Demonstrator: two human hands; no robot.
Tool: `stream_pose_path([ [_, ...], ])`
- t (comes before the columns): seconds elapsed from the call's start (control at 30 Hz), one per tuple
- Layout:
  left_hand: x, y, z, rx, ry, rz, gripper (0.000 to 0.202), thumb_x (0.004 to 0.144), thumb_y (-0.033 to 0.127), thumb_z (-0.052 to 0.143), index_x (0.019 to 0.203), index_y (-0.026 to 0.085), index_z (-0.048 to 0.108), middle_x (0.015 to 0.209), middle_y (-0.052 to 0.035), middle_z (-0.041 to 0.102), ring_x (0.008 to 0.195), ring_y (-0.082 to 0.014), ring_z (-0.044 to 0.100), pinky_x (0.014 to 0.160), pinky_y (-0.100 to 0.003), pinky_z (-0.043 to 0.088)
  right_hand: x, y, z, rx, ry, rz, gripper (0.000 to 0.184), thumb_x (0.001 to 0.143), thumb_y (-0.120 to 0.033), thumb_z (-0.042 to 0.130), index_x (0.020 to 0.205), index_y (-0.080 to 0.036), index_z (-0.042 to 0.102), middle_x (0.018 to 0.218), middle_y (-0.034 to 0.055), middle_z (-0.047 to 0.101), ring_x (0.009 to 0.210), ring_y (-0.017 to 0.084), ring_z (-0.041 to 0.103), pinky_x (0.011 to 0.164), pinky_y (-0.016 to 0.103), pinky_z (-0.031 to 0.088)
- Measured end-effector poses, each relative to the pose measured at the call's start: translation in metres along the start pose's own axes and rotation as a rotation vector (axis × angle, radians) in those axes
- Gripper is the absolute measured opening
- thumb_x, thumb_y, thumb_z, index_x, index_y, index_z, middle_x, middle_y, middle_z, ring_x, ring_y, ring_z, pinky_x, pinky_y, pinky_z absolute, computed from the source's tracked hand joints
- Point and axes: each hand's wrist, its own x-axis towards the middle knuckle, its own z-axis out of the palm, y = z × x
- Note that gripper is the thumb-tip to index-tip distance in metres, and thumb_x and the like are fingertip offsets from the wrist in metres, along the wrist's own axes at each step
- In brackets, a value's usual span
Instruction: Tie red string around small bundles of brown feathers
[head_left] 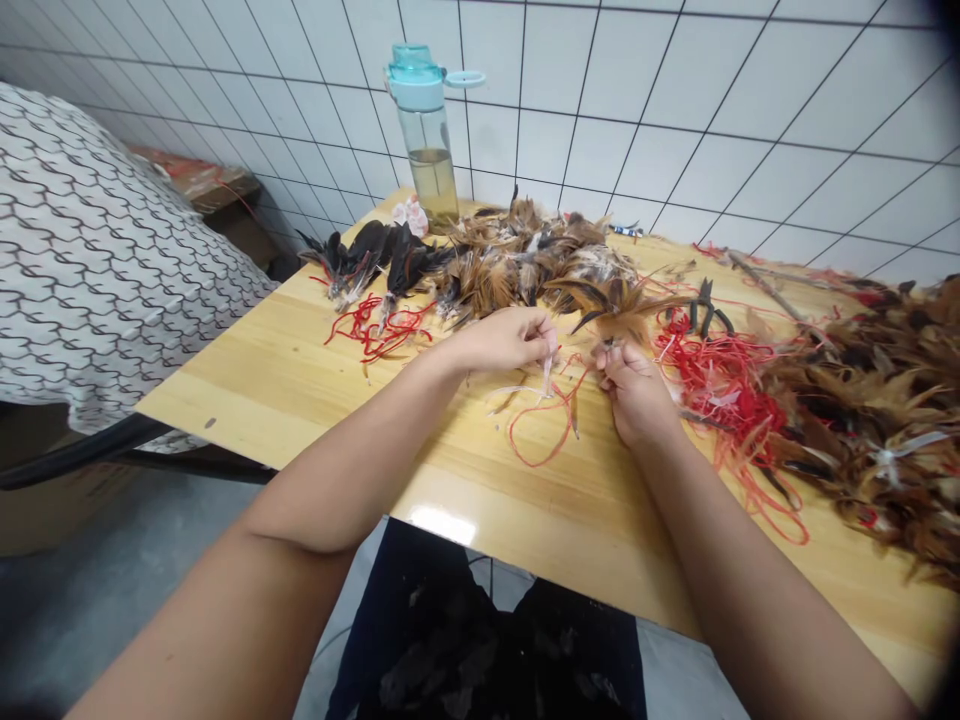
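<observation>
My left hand [508, 340] pinches a thin pale strand [548, 372] that hangs below its fingertips. My right hand [634, 392] is curled close by, its fingers shut on the base of a brown feather [616, 312]. A loose loop of red string [544, 428] lies on the table beneath both hands. Beyond them is a heap of brown feathers [525, 255], with black feathers [375, 255] and more red string [379, 330] to its left. A tangle of red string [724, 385] and a large brown feather mass [862, 420] lie to my right.
Small black-handled pliers [703, 310] rest on the wooden table [300, 390]. A water bottle with a blue lid [425, 130] stands against the white tiled wall [637, 90]. Patterned cloth [97, 260] hangs at the left. Dark feathers lie on my lap [450, 650].
</observation>
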Motion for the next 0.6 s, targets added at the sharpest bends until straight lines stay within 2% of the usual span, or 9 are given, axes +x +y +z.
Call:
stream_pose_path([
  [0.1, 0.006, -0.007, 0.011, -0.119, 0.050, -0.023, 0.004, 0.085, 0.017, 0.050, 0.081, 0.015, 0.050, 0.074, -0.0020, 0.065, 0.069, -0.0103, 0.061, 0.070, -0.024, 0.048, 0.002, -0.003, -0.002, 0.164, 0.033, 0.045, 0.029, 0.073, -0.039, 0.067, 0.068, -0.022, 0.043, 0.073, -0.0030, 0.049, 0.055, 0.009, 0.034, 0.049, 0.024, 0.030],
  [0.3, 0.012, -0.009, 0.023, 0.138, 0.231, -0.068, 0.015, 0.083, 0.024, 0.052, 0.079, 0.014, 0.062, 0.072, -0.0009, 0.064, 0.067, -0.0113, 0.056, 0.065, -0.023, 0.043, 0.004, -0.005, -0.004, 0.242, 0.037, 0.055, 0.027, 0.072, -0.036, 0.069, 0.067, -0.023, 0.047, 0.079, -0.0006, 0.054, 0.066, 0.010, 0.047, 0.053, 0.022, 0.037],
  [0.47, 0.009, 0.001, 0.023, 0.319, 0.262, -0.129, 0.023, 0.084, 0.027, 0.051, 0.071, 0.014, 0.064, 0.065, -0.0005, 0.061, 0.062, -0.0123, 0.050, 0.061, -0.025, 0.035, -0.001, -0.002, 0.002, 0.173, 0.012, -0.015, 0.032, 0.072, -0.046, 0.071, 0.064, -0.023, 0.051, 0.072, -0.0006, 0.055, 0.076, 0.015, 0.053, 0.071, 0.029, 0.046],
  [0.6, 0.008, 0.001, 0.024, 0.354, 0.223, -0.047, 0.027, 0.085, 0.026, 0.049, 0.064, 0.014, 0.060, 0.061, -0.0004, 0.057, 0.061, -0.0117, 0.048, 0.062, -0.025, 0.033, -0.004, 0.001, 0.006, 0.063, -0.054, -0.067, 0.031, 0.075, -0.051, 0.071, 0.070, -0.023, 0.060, 0.076, 0.0006, 0.061, 0.082, 0.018, 0.057, 0.084, 0.035, 0.047],
])
